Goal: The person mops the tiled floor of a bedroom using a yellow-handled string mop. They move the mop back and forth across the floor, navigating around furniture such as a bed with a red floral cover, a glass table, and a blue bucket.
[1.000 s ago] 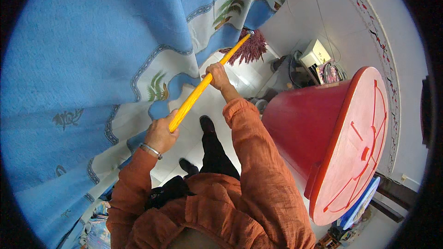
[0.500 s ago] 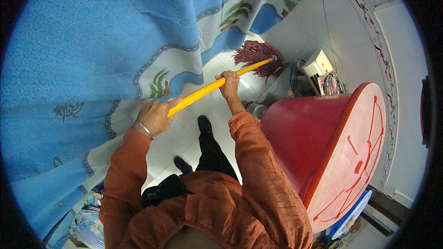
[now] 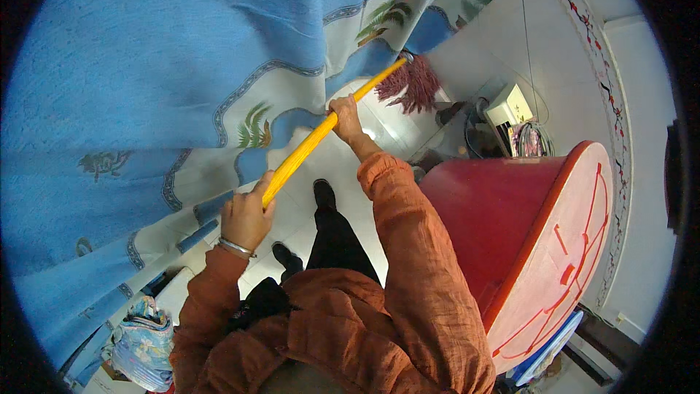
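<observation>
My left hand (image 3: 248,217) is closed round the near end of a yellow mop handle, a silver bangle at its wrist. Farther up the same handle (image 3: 306,147), my right hand (image 3: 345,118) grips it with wrapped fingers. The mop (image 3: 410,86) has a head of dark reddish-purple strands, resting on the pale tiled floor (image 3: 379,120) near the far corner, beside the curtain hem. The handle slants from lower left to upper right, its far end joined to the strands.
A blue and white curtain (image 3: 168,87) hangs along the left. On the right stands a big red drum (image 3: 481,211) with a pinkish lid (image 3: 565,263). Behind it are a cream box (image 3: 510,106) and coiled cable (image 3: 534,140). A patterned cloth bundle (image 3: 142,346) lies at lower left.
The mop head has swung left and farther away, toward the curtain. My left hand has come nearer and slightly right; my right hand has shifted left and a little farther away.
</observation>
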